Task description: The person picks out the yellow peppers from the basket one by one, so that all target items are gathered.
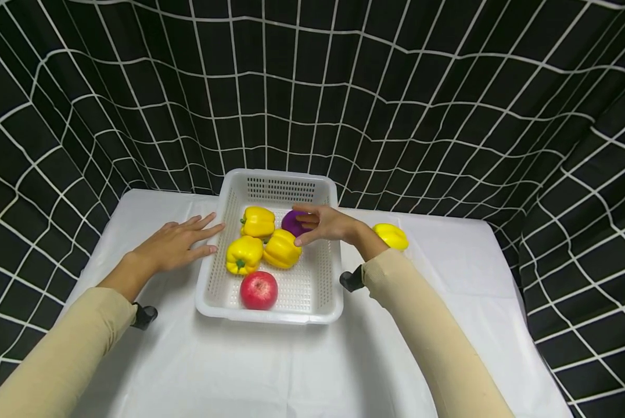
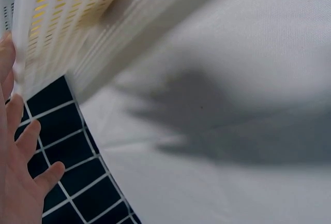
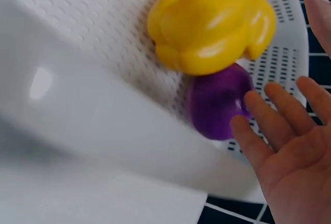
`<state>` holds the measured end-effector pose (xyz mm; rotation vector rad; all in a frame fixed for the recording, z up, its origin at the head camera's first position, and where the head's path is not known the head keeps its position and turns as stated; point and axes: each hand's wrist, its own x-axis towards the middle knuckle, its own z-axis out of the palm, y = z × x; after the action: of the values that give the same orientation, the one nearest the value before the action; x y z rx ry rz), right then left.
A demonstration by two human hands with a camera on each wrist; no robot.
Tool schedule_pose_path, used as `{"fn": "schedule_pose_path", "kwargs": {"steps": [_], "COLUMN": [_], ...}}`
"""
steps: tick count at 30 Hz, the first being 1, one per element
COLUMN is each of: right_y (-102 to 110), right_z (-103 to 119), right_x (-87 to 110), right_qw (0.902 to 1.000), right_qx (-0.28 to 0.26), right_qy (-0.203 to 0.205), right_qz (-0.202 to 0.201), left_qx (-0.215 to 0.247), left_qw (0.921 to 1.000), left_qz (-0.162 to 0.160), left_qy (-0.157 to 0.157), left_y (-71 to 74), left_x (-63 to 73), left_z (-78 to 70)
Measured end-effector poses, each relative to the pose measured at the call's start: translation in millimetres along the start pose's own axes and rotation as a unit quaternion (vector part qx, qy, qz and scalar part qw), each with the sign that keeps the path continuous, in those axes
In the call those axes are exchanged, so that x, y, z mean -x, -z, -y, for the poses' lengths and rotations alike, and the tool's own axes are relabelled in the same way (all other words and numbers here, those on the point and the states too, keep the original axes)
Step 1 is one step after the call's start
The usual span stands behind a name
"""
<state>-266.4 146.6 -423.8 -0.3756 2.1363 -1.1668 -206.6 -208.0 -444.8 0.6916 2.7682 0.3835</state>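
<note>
Purple fruit (image 1: 293, 222), round and glossy: lies in the white basket (image 1: 223, 215) near its far right corner, touching a yellow pepper (image 1: 282, 249) on the near side. Reached for by the right hand (image 1: 327, 224), fingers spread and gently bent over it, fingertips (image 3: 247, 103) at or just off its surface in the right wrist view; no closed grip to be seen, thumb well apart from the fingers.

Packed close around it: two more yellow peppers, one (image 1: 258, 222) toward the far left corner, one (image 1: 244, 255) at mid-basket, and a red apple (image 1: 258, 289) by the near edge — all gathered inside the perforated walls, likely so nothing rolls off.

Left hand (image 1: 179, 243): flat and wide, fingers straight, resting on the table (image 1: 270, 371) with fingertips at the basket's left wall, apparently steadying it. Holds nothing.

Outside the basket, just past its right side and partly behind the right wrist: a fourth yellow pepper (image 1: 391, 235) on the white cloth. Beyond the table's far edge, a black curtain with a white grid (image 1: 396, 87).
</note>
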Motion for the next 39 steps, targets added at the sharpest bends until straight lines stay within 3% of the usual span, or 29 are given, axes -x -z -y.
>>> {"fn": "schedule_pose_path", "kwargs": {"steps": [16, 39], "right_y": [-30, -48], "right_z": [2, -5], "right_x": [-19.9, -27.3], "right_qw": [0.9996, 0.9927], "right_qx": [-0.013, 0.097], "right_qy": [-0.023, -0.069], "right_qz": [0.002, 0.017], "left_qx": [-0.004, 0.002], "left_qw": [1.0000, 1.0000], "left_qz": [0.004, -0.004], "left_qy": [-0.002, -0.006], "left_y": [-0.9, -1.8], "left_x": [-1.0, 0.4], "left_z": [2.1, 3.6]}}
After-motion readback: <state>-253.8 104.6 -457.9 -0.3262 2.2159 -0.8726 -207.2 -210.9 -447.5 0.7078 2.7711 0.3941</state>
